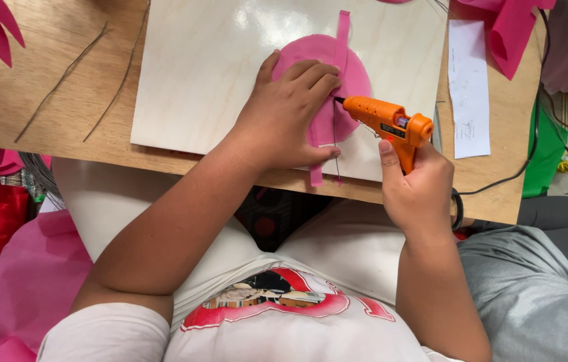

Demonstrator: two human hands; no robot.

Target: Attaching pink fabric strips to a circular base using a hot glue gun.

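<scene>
The left hand (291, 110) presses flat, ungrasping, on the thin, floppy pink felt disc (354, 74) lying on the plywood board (197, 74), while the right hand (418, 188) clenches the rigid orange glue gun (384, 121), best held by its handle.

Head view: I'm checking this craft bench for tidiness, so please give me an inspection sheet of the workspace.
Surface: wooden table with a pale glossy board laid on it.
Job's things: pink felt circle on the board, a pink strip running across it; orange glue gun, nozzle at the circle.
Clutter: thin wires at left, white paper slip at right, pink paper pieces at the edges.
Grippers: left hand presses flat on the circle; right hand grips the glue gun's handle.
Cables: black cord trailing off the table's right edge.
Surroundings: red and pink tissue at left; a person's grey sleeve at right.
</scene>
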